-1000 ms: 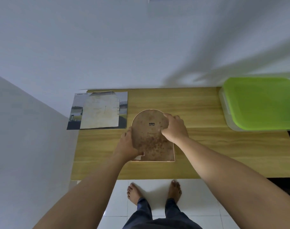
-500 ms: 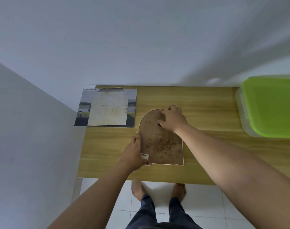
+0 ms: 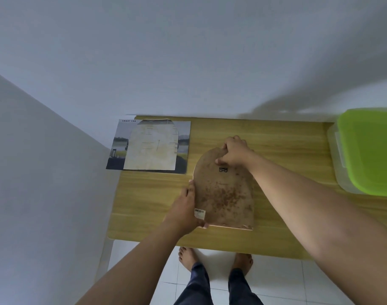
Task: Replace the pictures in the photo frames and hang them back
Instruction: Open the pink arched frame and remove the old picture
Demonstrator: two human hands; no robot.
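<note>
One arch-topped photo frame (image 3: 226, 194) lies back-up at the middle of the table (image 3: 276, 146), its brown backing blotched and a barcode sticker at its 7 o'clock corner. The left hand (image 3: 185, 213) grips its 8 o'clock edge, and the right hand (image 3: 234, 154) curls over the arch at 12 o'clock. Two sheets, a pale sheet (image 3: 153, 148) on a print (image 3: 118, 150), lie at its 10 o'clock.

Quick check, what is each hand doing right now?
Left hand: grips the arched frame at its lower left edge.
Right hand: pinches its top edge.

Bare forearms (image 3: 309, 194), dark trousers (image 3: 200, 287), bare feet (image 3: 187, 257)
</note>
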